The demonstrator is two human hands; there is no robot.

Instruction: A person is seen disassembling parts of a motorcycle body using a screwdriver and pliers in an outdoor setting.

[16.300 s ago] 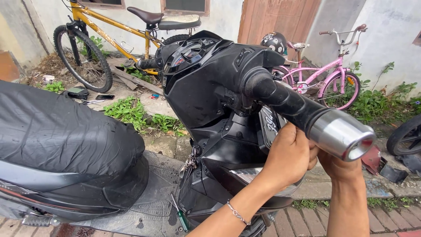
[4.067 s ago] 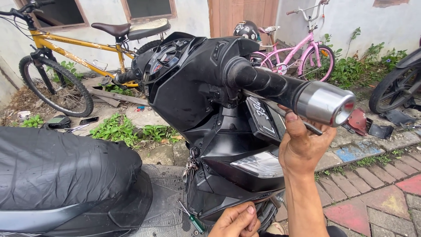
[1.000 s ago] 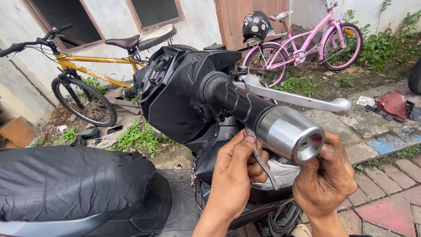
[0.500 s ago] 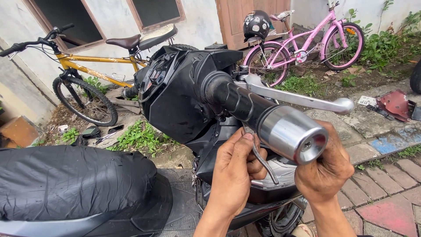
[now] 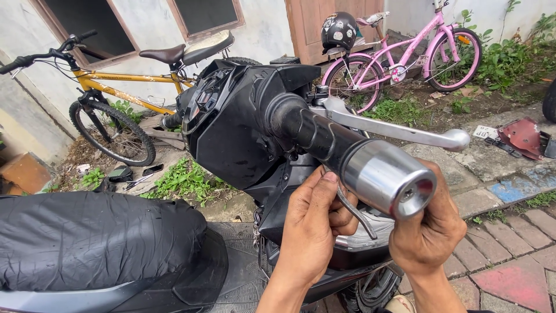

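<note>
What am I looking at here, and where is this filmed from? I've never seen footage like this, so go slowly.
The camera is worn on a person's head and looks down at their own two bare hands. In front of them stands a black scooter with its black seat at lower left. The closest thing is the handlebar grip, ending in a shiny metal bar-end weight, with a silver brake lever beside it. The left hand and right hand are raised just under that bar end, and a thin dark metal tool runs between them; which fingers grip it is unclear. Behind, a yellow bicycle and a pink bicycle stand by a wall, with a black helmet near the pink one.
</note>
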